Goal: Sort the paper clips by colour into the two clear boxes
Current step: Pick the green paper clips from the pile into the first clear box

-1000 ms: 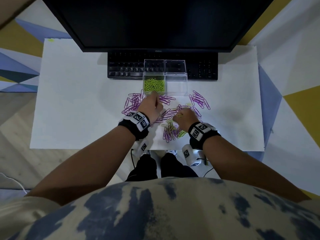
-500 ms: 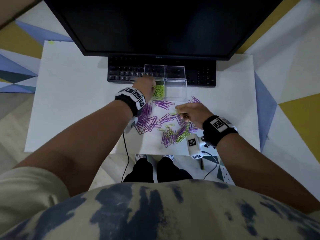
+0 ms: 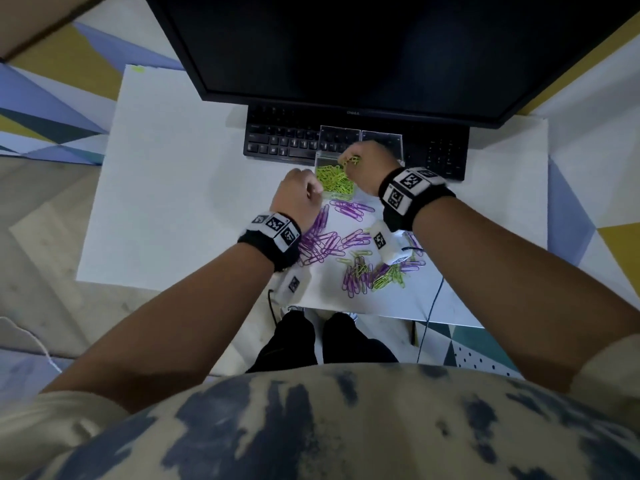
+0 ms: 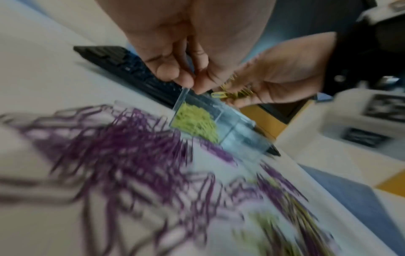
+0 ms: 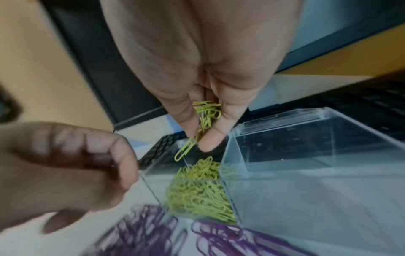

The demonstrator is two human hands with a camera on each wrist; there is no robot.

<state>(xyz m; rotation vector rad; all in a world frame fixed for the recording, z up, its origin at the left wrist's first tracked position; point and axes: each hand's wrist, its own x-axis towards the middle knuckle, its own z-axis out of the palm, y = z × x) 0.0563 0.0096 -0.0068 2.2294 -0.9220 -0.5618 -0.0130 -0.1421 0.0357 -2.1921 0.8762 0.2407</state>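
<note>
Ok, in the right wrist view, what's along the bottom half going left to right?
Left hand → box of green clips → empty clear box.

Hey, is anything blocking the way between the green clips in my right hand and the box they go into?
Nothing visible. The right hand pinches a bunch of green clips above the open left box, which already holds green clips. The left hand is at that box's left wall, beside the opening, not over it.
</note>
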